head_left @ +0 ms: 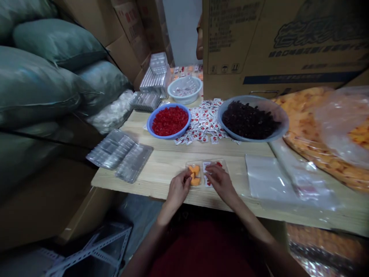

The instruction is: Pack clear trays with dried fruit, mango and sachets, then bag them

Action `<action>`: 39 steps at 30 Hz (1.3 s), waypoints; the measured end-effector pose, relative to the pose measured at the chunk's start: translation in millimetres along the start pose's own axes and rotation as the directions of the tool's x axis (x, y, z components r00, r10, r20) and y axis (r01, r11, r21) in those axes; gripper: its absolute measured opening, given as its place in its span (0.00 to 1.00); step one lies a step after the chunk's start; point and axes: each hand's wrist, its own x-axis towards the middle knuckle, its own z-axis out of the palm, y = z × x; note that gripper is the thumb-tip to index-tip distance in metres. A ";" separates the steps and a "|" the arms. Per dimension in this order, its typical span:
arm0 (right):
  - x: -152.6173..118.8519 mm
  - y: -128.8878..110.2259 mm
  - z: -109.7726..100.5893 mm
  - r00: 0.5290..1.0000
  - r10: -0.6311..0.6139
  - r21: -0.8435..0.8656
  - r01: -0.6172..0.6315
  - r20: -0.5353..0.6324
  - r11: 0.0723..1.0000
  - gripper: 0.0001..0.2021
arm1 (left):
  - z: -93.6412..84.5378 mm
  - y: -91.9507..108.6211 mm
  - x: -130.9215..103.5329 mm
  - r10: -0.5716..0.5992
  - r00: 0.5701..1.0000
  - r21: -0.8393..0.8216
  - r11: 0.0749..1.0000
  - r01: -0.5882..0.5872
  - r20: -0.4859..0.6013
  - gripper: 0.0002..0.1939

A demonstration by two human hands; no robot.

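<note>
A clear plastic tray point(201, 161) lies at the table's front edge, between my hands. Orange folded pieces point(195, 181), shaped like fortune cookies, fill its left part. White sachets with red print point(206, 165) and a bit of red point(219, 164) show in the right part. My left hand point(178, 188) is at the tray's left side, thumb and fingers closed against an orange piece. My right hand point(221, 180) reaches over the right part with bent fingers closed near the sachets; what its fingertips hold, if anything, is hidden.
Behind the tray stand a blue bowl of red pieces point(170, 121), a heap of sachets point(206, 119) and a bowl of dark pieces point(249, 119). Stacked clear trays point(122, 154) lie left. Plastic bags point(268, 177) and a large bag of orange pieces point(305, 127) lie right.
</note>
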 end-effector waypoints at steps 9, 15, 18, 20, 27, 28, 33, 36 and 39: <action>-9.9 2.8 34.6 0.938 -0.234 -0.310 0.308 0.255 0.899 0.10 | 8.9 0.9 -10.7 0.222 0.974 0.360 0.912 -0.195 -0.035 0.10; 0.6 0.9 42.8 0.964 -0.177 -0.477 0.251 0.196 0.842 0.09 | 13.8 -0.7 -6.8 0.209 0.976 0.464 0.872 -0.158 -0.061 0.07; 1.3 1.9 45.8 0.969 -0.169 -0.481 0.238 0.182 0.844 0.11 | 13.6 0.0 -4.7 0.205 0.976 0.504 0.851 -0.145 -0.067 0.11; 0.2 1.9 47.1 0.964 -0.186 -0.483 0.257 0.191 0.837 0.15 | 12.3 -0.1 -3.2 0.203 0.978 0.549 0.823 -0.143 -0.050 0.12; 1.7 -11.7 34.7 0.986 -0.110 -0.308 0.143 0.124 0.941 0.14 | -2.4 10.1 1.6 0.240 0.969 0.434 0.880 -0.191 -0.058 0.12; 2.9 -15.3 30.7 0.996 -0.066 -0.184 0.076 0.059 0.980 0.14 | -1.6 15.3 1.0 0.266 0.959 0.343 0.913 -0.220 -0.094 0.14; 8.3 -40.6 9.6 0.894 0.438 0.626 -0.392 0.089 0.674 0.25 | 31.4 40.9 5.3 0.506 0.857 0.155 0.843 -0.515 0.096 0.32; 5.5 -54.7 -10.4 0.830 0.483 0.726 -0.512 0.279 0.459 0.29 | 38.2 31.7 21.5 0.433 0.897 0.349 0.830 -0.434 0.086 0.34; 0.2 -50.1 -32.7 0.893 0.417 0.495 -0.443 0.170 0.748 0.24 | 2.0 -0.4 35.9 0.317 0.939 0.442 0.867 -0.231 -0.132 0.24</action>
